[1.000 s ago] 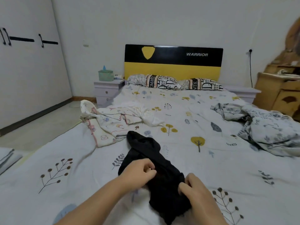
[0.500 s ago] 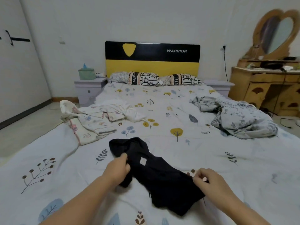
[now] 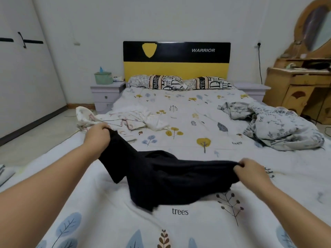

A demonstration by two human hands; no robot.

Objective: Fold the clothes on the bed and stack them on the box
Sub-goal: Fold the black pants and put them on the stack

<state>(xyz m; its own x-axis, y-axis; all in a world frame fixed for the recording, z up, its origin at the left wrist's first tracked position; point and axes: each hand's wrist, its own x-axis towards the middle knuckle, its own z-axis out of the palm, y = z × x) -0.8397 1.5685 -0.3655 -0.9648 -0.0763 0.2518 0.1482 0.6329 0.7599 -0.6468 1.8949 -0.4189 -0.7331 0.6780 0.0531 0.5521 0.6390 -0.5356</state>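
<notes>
A black garment [image 3: 161, 178] is stretched across the near part of the bed [image 3: 188, 108]. My left hand [image 3: 97, 136] grips one end of it, lifted off the sheet at the left. At the right, my right hand [image 3: 250, 171] pinches the other end, low over the sheet. The garment's middle sags onto the bed between them. A crumpled white patterned garment [image 3: 123, 120] lies beyond my left hand. Near the bed's right edge sits a heap of grey floral cloth [image 3: 279, 129]. No box is plainly in view.
Two pillows [image 3: 180, 82] lie against the black and yellow headboard. A nightstand [image 3: 107, 94] with a green tissue box stands at the left, a wooden dresser [image 3: 300, 86] with a mirror at the right. White wardrobe doors [image 3: 23, 68] line the left wall.
Both hands have moved apart, my left up and leftward, my right to the right, pulling the bunched black garment out into a long stretched shape.
</notes>
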